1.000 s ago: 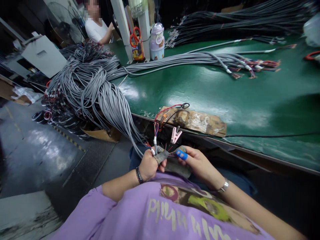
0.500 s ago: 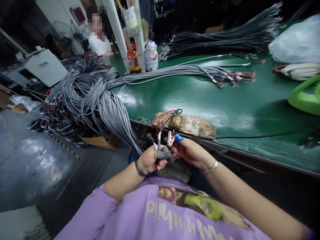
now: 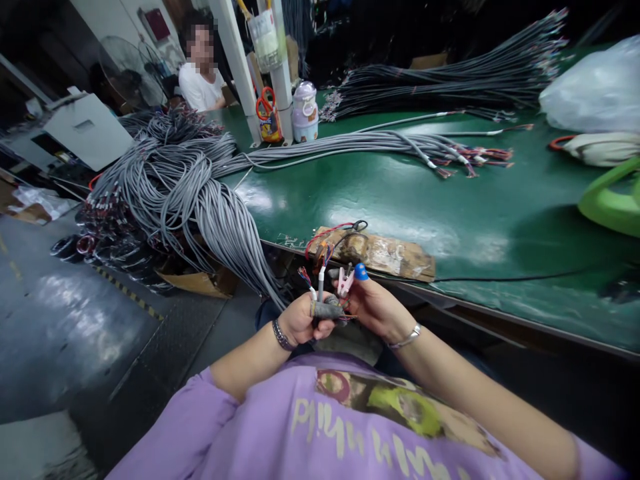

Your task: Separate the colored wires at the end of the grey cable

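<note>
My left hand is closed around grey cable ends with white sleeves and coloured wires fanned out at the tips. My right hand, its fingertip capped in blue, pinches at the pink clip beside those wires. Both hands hover in front of my lap, just below the green table's near edge. A taped cardboard pad with red and black leads lies on the edge right above them.
A big heap of grey cables hangs off the table's left corner. More grey cables and black bundles lie farther back. A seated person is at the far left. Scissors, a bottle, white bags.
My hands rose from my lap toward the table edge. My right hand moved off the loose wires and up to the pink clip. The camera tilted up.
</note>
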The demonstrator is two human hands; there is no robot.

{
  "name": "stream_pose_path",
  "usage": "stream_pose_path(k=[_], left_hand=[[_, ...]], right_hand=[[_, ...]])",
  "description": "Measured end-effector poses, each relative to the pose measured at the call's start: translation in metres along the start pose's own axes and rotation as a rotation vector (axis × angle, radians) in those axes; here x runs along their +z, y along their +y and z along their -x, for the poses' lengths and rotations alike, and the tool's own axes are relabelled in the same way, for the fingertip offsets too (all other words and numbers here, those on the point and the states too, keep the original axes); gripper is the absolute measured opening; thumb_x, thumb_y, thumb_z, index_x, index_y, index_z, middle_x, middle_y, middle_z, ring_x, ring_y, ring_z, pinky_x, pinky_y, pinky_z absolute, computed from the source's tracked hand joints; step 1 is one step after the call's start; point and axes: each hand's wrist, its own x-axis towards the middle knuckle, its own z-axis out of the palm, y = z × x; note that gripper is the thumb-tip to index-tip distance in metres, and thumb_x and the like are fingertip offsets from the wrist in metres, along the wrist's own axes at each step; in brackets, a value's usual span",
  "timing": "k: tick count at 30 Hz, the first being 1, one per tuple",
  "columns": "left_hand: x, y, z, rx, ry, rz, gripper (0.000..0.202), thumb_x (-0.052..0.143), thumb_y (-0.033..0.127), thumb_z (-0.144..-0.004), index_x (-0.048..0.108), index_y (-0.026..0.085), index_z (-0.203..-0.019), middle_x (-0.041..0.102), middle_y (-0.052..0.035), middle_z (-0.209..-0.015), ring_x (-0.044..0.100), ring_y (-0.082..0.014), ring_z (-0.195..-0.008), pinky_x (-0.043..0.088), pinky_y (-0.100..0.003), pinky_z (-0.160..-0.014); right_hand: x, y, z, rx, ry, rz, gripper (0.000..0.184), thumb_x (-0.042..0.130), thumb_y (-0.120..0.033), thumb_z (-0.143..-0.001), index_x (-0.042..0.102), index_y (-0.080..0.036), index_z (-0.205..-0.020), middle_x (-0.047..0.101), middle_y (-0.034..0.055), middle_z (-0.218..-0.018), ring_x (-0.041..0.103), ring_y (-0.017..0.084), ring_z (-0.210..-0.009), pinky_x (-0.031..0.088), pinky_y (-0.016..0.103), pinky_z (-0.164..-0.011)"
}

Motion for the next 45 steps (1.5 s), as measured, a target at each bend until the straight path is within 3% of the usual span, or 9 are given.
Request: stream_pose_path(k=[5, 10, 14, 27, 35, 40, 45], left_hand=[[0.004, -0.002, 0.003, 0.018, 0.042, -0.03, 0.039, 0.08, 0.042, -0.062, 0.052, 0.016, -0.068, 0.047, 0.0051, -0.038, 0.034, -0.0064, -0.026, 0.023, -0.018, -0.028], [0.018, -0.006, 0.006, 0.193, 0.205, -0.076, 0.041, 0.078, 0.047, -0.065, 0.049, 0.016, -0.066, 0.047, 0.0058, -0.038, 0.034, -0.0058, -0.027, 0.022, -0.017, -0.028], [0.026, -0.009, 0.004, 0.248, 0.273, -0.057, 0.045, 0.078, 0.049, -0.064, 0.046, 0.017, -0.064, 0.046, 0.0062, -0.04, 0.034, -0.0051, -0.028, 0.023, -0.017, -0.03], [0.031, -0.01, 0.004, 0.188, 0.334, -0.06, 0.048, 0.08, 0.051, -0.06, 0.046, 0.017, -0.063, 0.047, 0.0065, -0.039, 0.034, -0.0049, -0.028, 0.021, -0.018, -0.03], [0.031, -0.012, 0.004, 0.188, 0.34, -0.081, 0.05, 0.079, 0.054, -0.061, 0.045, 0.017, -0.062, 0.046, 0.0066, -0.04, 0.034, -0.005, -0.028, 0.022, -0.018, -0.03], [0.031, -0.014, 0.009, 0.212, 0.358, -0.11, 0.05, 0.077, 0.056, -0.064, 0.044, 0.018, -0.064, 0.047, 0.0069, -0.041, 0.034, -0.0051, -0.028, 0.024, -0.018, -0.03], [0.031, -0.023, 0.013, 0.267, 0.388, -0.162, 0.047, 0.076, 0.054, -0.067, 0.047, 0.017, -0.065, 0.05, 0.0057, -0.045, 0.039, -0.0051, -0.032, 0.03, -0.017, -0.032]], right_hand=[[0.003, 0.003, -0.002, -0.093, 0.05, -0.03, 0.04, 0.079, -0.056, -0.065, 0.071, -0.017, -0.074, 0.066, 0.0004, -0.067, 0.055, 0.012, -0.06, 0.045, 0.024, -0.057], [0.001, 0.005, -0.003, -0.067, 0.074, -0.036, 0.044, 0.081, -0.057, -0.062, 0.072, -0.016, -0.074, 0.065, 0.0002, -0.066, 0.054, 0.01, -0.058, 0.045, 0.023, -0.056], [-0.001, 0.006, -0.004, -0.076, 0.03, -0.04, 0.045, 0.08, -0.058, -0.062, 0.071, -0.016, -0.075, 0.066, 0.0013, -0.067, 0.052, 0.01, -0.055, 0.043, 0.024, -0.054], [0.001, 0.006, -0.003, -0.134, 0.049, 0.025, 0.046, 0.076, -0.061, -0.066, 0.071, -0.017, -0.077, 0.065, 0.0017, -0.066, 0.055, 0.012, -0.057, 0.047, 0.026, -0.057], [0.001, 0.008, -0.002, -0.097, 0.064, 0.001, 0.046, 0.076, -0.062, -0.066, 0.069, -0.018, -0.077, 0.066, 0.0017, -0.068, 0.056, 0.013, -0.059, 0.047, 0.026, -0.057], [0.0, 0.006, 0.004, -0.02, -0.015, -0.031, 0.05, 0.071, -0.068, -0.066, 0.067, -0.02, -0.08, 0.064, 0.0012, -0.067, 0.055, 0.014, -0.059, 0.046, 0.026, -0.054], [-0.004, 0.002, 0.008, -0.034, 0.009, 0.011, 0.032, 0.072, -0.051, -0.075, 0.067, -0.02, -0.079, 0.067, 0.0023, -0.073, 0.056, 0.013, -0.061, 0.046, 0.026, -0.057]])
